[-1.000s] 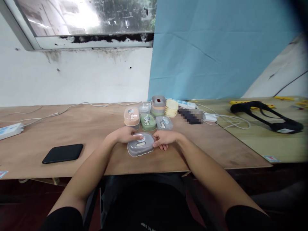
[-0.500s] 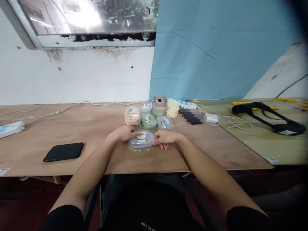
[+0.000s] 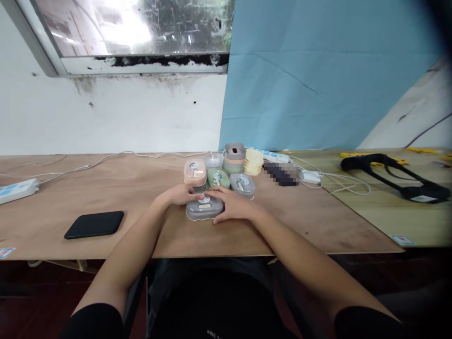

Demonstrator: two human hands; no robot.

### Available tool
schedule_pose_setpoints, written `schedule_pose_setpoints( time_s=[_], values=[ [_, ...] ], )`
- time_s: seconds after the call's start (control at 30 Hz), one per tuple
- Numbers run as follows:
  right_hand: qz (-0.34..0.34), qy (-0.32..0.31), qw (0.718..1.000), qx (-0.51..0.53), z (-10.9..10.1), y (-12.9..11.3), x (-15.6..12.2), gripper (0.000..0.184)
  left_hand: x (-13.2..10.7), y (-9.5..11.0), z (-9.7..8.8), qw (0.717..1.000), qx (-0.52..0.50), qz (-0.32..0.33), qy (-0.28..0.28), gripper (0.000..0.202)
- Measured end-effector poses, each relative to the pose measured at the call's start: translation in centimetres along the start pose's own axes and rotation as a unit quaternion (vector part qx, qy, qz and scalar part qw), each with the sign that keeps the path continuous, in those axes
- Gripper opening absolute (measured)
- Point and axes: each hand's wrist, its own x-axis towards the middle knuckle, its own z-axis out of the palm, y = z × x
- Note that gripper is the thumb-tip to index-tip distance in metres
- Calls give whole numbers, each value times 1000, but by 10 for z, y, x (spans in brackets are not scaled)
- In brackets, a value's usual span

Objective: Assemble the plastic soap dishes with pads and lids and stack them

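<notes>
A grey soap box (image 3: 211, 212) with a clear lid and a round white sticker lies on the table in front of me. My left hand (image 3: 181, 194) grips its left back side, thumb over the lid near the sticker. Around its right end curls my right hand (image 3: 231, 203), fingers along the back edge and thumb at the front. Just behind it stand a peach soap box (image 3: 195, 173) on top of a grey one, a green soap box (image 3: 219, 177) and another grey soap box (image 3: 243, 184). My right hand partly covers the green box's front.
Behind are stacked coloured trays (image 3: 235, 153), yellow trays (image 3: 254, 162) and a clear lid (image 3: 213, 160). A black phone (image 3: 94, 224) lies left, a power strip (image 3: 18, 190) beyond it. Right are a white charger (image 3: 310, 177), cables and a black strap frame (image 3: 395, 176).
My right hand has moved left and spread from the box's right edge to around its right end. The grey soap box has shifted slightly left. My left hand stays on it.
</notes>
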Motion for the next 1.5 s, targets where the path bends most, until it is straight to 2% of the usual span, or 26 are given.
schedule_pose_setpoints(
  time_s=[0.17,0.3,0.4,0.5,0.57,0.67,0.73,0.87,0.97,1.07,1.2,1.5],
  values=[
    [9,-34,999,11,6,5,0,105,3,-7,2,999,-37,-1,-14,62],
    [-6,-12,1000,9,4,4,0,101,4,-11,4,995,-89,10,-40,63],
    [-34,12,999,4,-3,4,-1,97,4,-14,6,987,-149,22,-62,74],
    [-57,70,996,9,-15,8,-4,94,8,-20,8,972,-219,8,-80,92],
    [-58,141,988,22,-26,14,-7,93,12,-24,9,962,-259,6,-90,98],
    [2,255,967,16,-46,24,-16,93,15,-28,10,960,-262,8,-101,93],
    [72,285,955,-23,-59,32,-24,90,16,-27,11,967,-234,2,-101,85],
    [202,247,940,-120,-75,52,-39,87,13,-20,12,978,-178,7,-105,71],
    [272,213,922,-174,-75,62,-43,87,11,-16,12,981,-164,9,-105,66],
    [316,169,913,-194,-72,62,-41,89,10,-16,11,981,-166,10,-104,64],
    [329,143,915,-184,-72,57,-39,89,11,-17,12,981,-164,11,-107,63],
    [286,181,933,-125,-71,67,-41,75,10,-15,12,982,-163,4,-101,61]
  ],
)
